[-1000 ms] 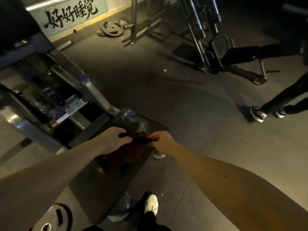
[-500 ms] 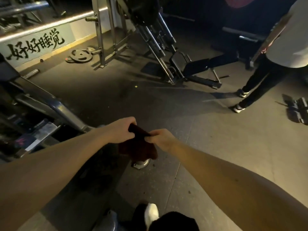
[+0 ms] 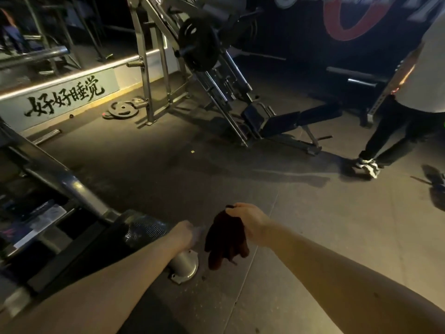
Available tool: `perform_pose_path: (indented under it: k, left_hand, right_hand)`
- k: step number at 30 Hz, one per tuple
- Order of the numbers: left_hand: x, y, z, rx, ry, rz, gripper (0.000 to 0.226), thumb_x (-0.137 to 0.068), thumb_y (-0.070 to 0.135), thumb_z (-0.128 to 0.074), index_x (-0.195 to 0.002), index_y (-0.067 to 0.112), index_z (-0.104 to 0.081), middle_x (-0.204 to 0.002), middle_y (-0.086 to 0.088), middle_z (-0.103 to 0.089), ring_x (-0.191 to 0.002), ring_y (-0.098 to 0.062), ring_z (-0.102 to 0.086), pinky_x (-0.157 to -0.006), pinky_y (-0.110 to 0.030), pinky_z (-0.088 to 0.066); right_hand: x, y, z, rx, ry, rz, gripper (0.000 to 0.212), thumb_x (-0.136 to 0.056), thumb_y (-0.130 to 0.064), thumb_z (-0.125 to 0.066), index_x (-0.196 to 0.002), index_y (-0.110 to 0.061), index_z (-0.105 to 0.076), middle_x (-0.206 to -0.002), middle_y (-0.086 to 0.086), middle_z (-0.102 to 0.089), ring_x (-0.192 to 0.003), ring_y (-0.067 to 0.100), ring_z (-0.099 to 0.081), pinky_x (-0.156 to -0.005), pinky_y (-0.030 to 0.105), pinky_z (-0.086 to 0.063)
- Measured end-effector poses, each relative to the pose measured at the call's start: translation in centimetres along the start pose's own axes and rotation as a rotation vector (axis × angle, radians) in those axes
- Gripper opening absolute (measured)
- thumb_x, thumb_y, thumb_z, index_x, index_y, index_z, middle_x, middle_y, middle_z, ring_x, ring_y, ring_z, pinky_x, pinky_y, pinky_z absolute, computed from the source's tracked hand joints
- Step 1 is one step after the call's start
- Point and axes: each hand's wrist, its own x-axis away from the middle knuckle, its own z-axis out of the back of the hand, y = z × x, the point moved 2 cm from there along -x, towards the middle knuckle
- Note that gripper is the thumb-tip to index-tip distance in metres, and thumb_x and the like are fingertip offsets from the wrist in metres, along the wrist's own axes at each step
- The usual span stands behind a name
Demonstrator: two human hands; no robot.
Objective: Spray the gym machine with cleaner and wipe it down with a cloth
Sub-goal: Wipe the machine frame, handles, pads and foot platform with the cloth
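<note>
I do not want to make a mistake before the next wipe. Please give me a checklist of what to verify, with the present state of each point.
1. Right hand grips the cloth: ok, it hangs from the fingers.
2. Cloth touches the footplate: not ok, it hangs in the air beside it.
3. Left hand holds the cleaner: cannot tell; curled fingers beside a pale blurred thing.
4. Footplate already sprayed: cannot tell, too dark.
5. Other person out of the way: ok, standing far right.

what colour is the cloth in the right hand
The cloth is dark reddish brown, hanging from the right hand; the head view shows it.
</note>
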Motion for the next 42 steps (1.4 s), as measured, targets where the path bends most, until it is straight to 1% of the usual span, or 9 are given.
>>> perform_pose_path:
  k: [2,4,8,13,17,27,31,35,42]
  left_hand:
    - [-1.2,2.9,-3.2,0.255,-0.067,0.079,0.031,-0.107,0.024,-0.053,-0.087,0.005,-0.066,-0.083,-0.014,-0.065,-0.066,-0.022,-0.059,-0.067,-0.036,-0.052]
    - [-1.9,6.2,-5.6,0.486,-0.152,0.133,0.030,-0.109,0.019,-0.047,-0.105,-0.001,-0.068,-0.100,-0.021,-0.070,-0.080,-0.030,-0.067,-0.060,-0.035,-0.058]
    - [-4.5,12.0,-8.0,0.813,-0.320,0.059,0.036,-0.104,0.020,-0.056,-0.138,0.012,-0.059,-0.121,-0.020,-0.073,-0.112,-0.038,-0.071,-0.100,-0.055,-0.055]
    - [-9.6,17.5,-9.3,0.960,-0.369,0.079,0.036,-0.104,0.030,-0.056,-0.135,0.013,-0.060,-0.121,-0.019,-0.073,-0.112,-0.038,-0.071,-0.106,-0.058,-0.050]
    - [-15.2,20.4,-8.6,1.101,-0.389,0.021,0.040,-0.105,0.036,-0.055,-0.135,0.012,-0.062,-0.127,-0.015,-0.072,-0.123,-0.032,-0.066,-0.116,-0.054,-0.040]
    - [-31.5,25.3,2.3,1.056,-0.319,0.074,0.034,-0.103,0.030,-0.057,-0.131,0.012,-0.066,-0.132,-0.016,-0.067,-0.123,-0.031,-0.064,-0.115,-0.049,-0.041]
    - [-36.0,25.6,6.8,0.775,-0.368,0.172,0.030,-0.102,0.029,-0.058,-0.129,0.017,-0.065,-0.134,-0.012,-0.067,-0.123,-0.027,-0.063,-0.110,-0.048,-0.046]
    - [-40.0,24.8,9.9,0.807,-0.354,0.271,0.027,-0.103,0.015,-0.054,-0.128,0.012,-0.064,-0.122,-0.013,-0.073,-0.116,-0.028,-0.069,-0.105,-0.046,-0.050]
    - [-48.3,21.8,15.8,0.905,0.000,0.476,0.022,-0.097,0.020,-0.061,-0.102,0.021,-0.082,-0.106,-0.011,-0.078,-0.101,-0.026,-0.076,-0.100,-0.044,-0.056]
  right_hand:
    - [-1.1,-1.3,3.4,0.012,-0.017,0.014,0.021,-0.096,-0.018,-0.073,-0.113,-0.009,-0.068,-0.113,0.016,-0.072,-0.102,0.030,-0.072,-0.094,0.044,-0.059]
    - [-2.7,-2.6,6.6,0.052,-0.031,0.014,0.030,-0.089,-0.021,-0.079,-0.115,-0.018,-0.064,-0.118,0.013,-0.069,-0.105,0.030,-0.070,-0.093,0.047,-0.060]
    - [-6.0,-4.8,11.8,0.092,-0.007,0.027,0.047,-0.083,-0.024,-0.081,-0.124,-0.021,-0.059,-0.124,0.011,-0.065,-0.109,0.031,-0.069,-0.097,0.053,-0.058]
    - [-11.6,-8.0,16.2,-0.065,0.029,-0.008,0.034,-0.093,-0.019,-0.075,-0.123,-0.015,-0.060,-0.123,0.015,-0.067,-0.106,0.032,-0.071,-0.097,0.054,-0.058]
    - [-16.7,-11.5,18.1,-0.032,0.035,-0.052,0.031,-0.095,-0.041,-0.072,-0.113,-0.015,-0.071,-0.112,0.011,-0.074,-0.104,0.027,-0.073,-0.097,0.045,-0.058]
    - [-33.7,-22.6,19.1,0.141,0.174,-0.055,0.012,-0.097,-0.028,-0.071,-0.096,-0.016,-0.073,-0.108,0.010,-0.072,-0.103,0.025,-0.070,-0.102,0.044,-0.056]
    - [-40.5,-26.2,16.3,0.295,0.060,0.010,0.011,-0.100,-0.026,-0.068,-0.106,-0.020,-0.074,-0.111,0.004,-0.071,-0.101,0.020,-0.068,-0.093,0.035,-0.058]
    - [-48.6,-29.1,11.9,0.527,-0.063,0.074,0.029,-0.102,-0.030,-0.065,-0.130,-0.024,-0.067,-0.115,-0.003,-0.067,-0.095,0.013,-0.067,-0.072,0.026,-0.056]
    - [-64.4,-33.5,3.9,0.835,-0.436,0.131,0.041,-0.101,-0.012,-0.063,-0.132,-0.038,-0.064,-0.090,0.007,-0.071,-0.064,0.017,-0.064,-0.059,0.027,-0.055]
